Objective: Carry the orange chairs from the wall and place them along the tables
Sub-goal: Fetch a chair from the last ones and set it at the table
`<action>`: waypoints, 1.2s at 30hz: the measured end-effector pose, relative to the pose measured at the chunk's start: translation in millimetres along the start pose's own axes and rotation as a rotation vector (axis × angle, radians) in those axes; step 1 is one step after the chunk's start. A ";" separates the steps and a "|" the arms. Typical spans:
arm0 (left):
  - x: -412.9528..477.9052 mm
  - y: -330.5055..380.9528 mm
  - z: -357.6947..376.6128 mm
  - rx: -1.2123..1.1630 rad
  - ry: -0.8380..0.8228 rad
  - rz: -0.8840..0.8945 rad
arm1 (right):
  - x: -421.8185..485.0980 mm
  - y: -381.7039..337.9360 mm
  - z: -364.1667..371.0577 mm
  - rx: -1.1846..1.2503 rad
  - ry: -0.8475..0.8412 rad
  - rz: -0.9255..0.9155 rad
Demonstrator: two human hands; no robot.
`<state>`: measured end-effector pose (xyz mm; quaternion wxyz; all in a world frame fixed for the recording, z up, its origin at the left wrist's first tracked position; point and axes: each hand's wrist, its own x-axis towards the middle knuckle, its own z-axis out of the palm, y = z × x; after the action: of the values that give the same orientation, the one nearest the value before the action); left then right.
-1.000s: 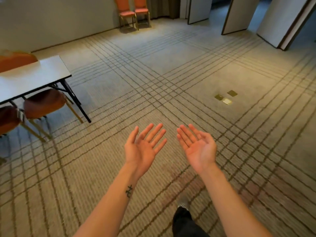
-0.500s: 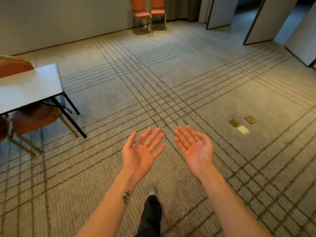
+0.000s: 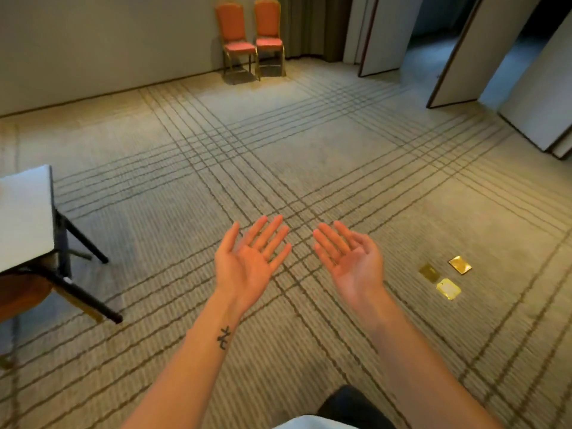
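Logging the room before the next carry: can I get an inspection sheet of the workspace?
Surface: line-patterned carpet.
Job's things: orange chair and second orange chair side by side against the wall, untouched; table at left, a chair seat under it.
Clutter: three brass floor plates at right.
Grippers: left hand and right hand palms up, fingers straight, holding nothing.
Cables: nothing seen.
Surroundings: open door panels at right.

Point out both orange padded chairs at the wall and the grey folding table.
Left orange padded chair (image 3: 230, 24), head view, on its backrest.
Right orange padded chair (image 3: 266, 20), head view, on its backrest.
Grey folding table (image 3: 24, 218), head view, on its bare top.
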<state>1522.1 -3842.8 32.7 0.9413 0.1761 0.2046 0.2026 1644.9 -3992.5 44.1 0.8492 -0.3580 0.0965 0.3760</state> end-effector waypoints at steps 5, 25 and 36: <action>110.5 42.0 23.3 0.017 -0.011 0.004 | 112.0 -23.6 49.2 -0.013 -0.033 -0.005; 573.3 231.8 78.8 0.018 0.189 0.170 | 622.4 -81.8 254.1 -0.086 -0.116 0.233; 851.0 434.4 74.0 0.051 0.136 0.151 | 900.8 -73.5 444.2 -0.043 -0.096 0.240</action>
<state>2131.5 -3103.5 9.0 0.9026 0.2007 0.2592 0.2789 2279.5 -3211.2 15.5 0.7941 -0.3434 0.0899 0.4933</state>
